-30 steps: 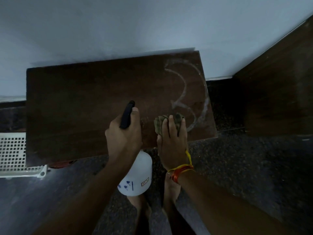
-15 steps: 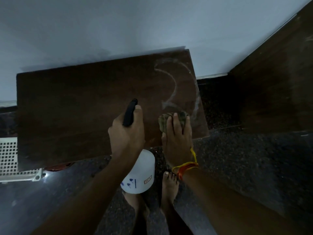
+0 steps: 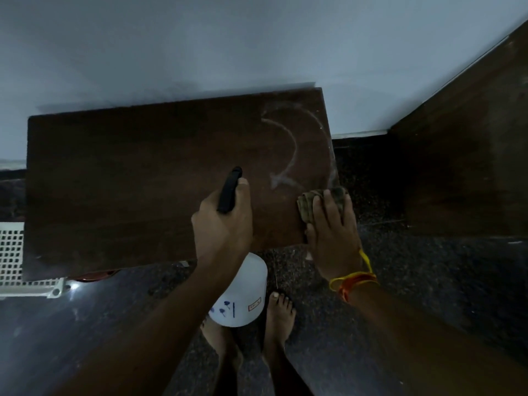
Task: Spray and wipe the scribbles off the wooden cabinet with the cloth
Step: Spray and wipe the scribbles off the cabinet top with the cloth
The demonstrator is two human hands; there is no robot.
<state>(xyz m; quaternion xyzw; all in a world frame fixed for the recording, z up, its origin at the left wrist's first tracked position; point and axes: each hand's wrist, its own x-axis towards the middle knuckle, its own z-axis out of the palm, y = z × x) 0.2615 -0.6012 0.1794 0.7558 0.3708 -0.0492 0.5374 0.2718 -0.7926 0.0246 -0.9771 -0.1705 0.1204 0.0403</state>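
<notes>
The dark wooden cabinet top [image 3: 137,190] stands against the white wall. Pale chalky scribbles [image 3: 288,155] curve across its right part. My right hand [image 3: 331,232] presses a crumpled greenish cloth [image 3: 307,205] flat on the cabinet's front right corner, just below the scribbles. My left hand [image 3: 223,227] grips a white spray bottle [image 3: 243,298] by its black trigger head, held over the cabinet's front edge to the left of the cloth. The bottle's body hangs below my wrist.
A white perforated crate [image 3: 13,255] sits on the floor at the left, partly under the cabinet. A tall dark wooden panel [image 3: 471,152] rises at the right. My bare feet [image 3: 278,318] stand on the dark speckled floor in front of the cabinet.
My right hand slid the cloth rightward to the cabinet's front right corner, and the lower loop of the scribble is gone. The left hand with the bottle stayed about where it was.
</notes>
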